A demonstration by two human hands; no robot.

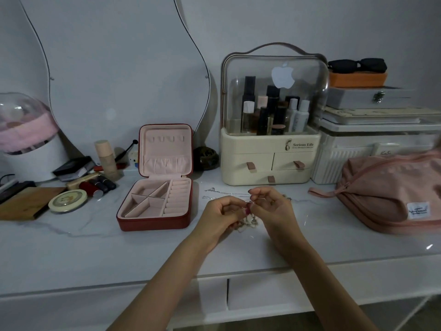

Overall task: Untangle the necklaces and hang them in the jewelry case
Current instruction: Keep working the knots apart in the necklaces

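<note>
Zero necklaces hung: hooks in lid of jewelry case (164,161) bare, tray compartments vacant. Case open, left of hands, on white tabletop (71,254). Necklaces (247,222) in tangled bunch between both hands, chain ends trailing on tabletop behind; strand count cannot tell. Left hand (223,215) fingers curled, pinching bunch. Right hand (272,204) fingertips pinching chain. Judgement: untangling under way, hanging entirely outstanding. Count: one case, two hands.
</note>
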